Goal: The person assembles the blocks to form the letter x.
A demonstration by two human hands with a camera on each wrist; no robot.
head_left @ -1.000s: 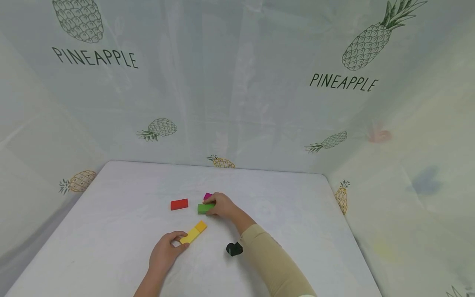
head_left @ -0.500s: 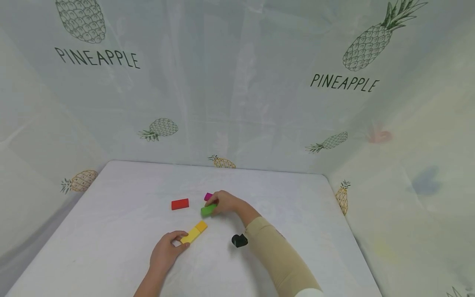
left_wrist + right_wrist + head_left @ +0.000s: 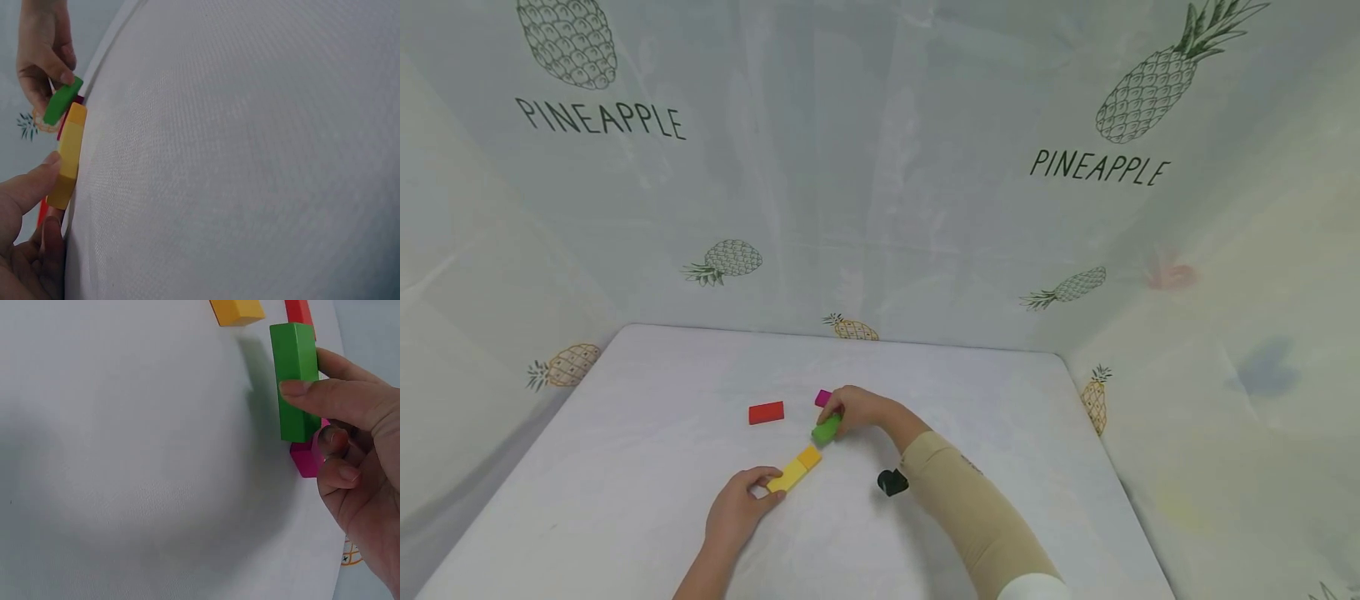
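Observation:
A long green block (image 3: 292, 381) is pinched between thumb and fingers of my right hand (image 3: 859, 407), tilted and lifted off the table, as its shadow in the right wrist view shows. My left hand (image 3: 735, 505) grips the near end of a yellow block (image 3: 787, 476) lying on the table. At the far end of that block an orange-yellow block (image 3: 809, 456) lies in line with it, the two touching. Close behind the green block sits a magenta block (image 3: 822, 398), partly covered by my right hand. Left of these, a red block (image 3: 766, 412) lies flat.
The white table (image 3: 647, 467) has a rounded far edge against a hanging pineapple-print sheet (image 3: 880, 183). A small black object (image 3: 892, 482), beside my right sleeve, appears to be attached at the right forearm; other sheets hang on both sides.
My right hand has lifted the green block, turned it to a slant and brought it slightly nearer and rightward. The left hand stays on the yellow block.

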